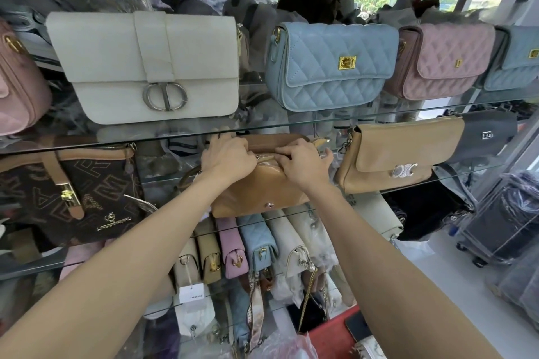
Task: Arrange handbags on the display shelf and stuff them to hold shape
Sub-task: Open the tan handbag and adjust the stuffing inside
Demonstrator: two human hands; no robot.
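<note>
Tan bag (259, 189) sits on the middle glass shelf (379, 118); left hand (227, 157) and right hand (303, 165) both grip its zipped top edge. Soft, light leather likely sags, so hold by the top seam

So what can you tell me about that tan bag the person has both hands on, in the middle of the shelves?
The tan bag looks like smooth, slightly glossy leather or imitation leather. A zip runs along its top and a small silver snap stud sits low on the front. It stands on the middle glass shelf, between a brown lettered bag and a tan flap bag. The left hand and right hand grip its top edge at the zip.
</note>
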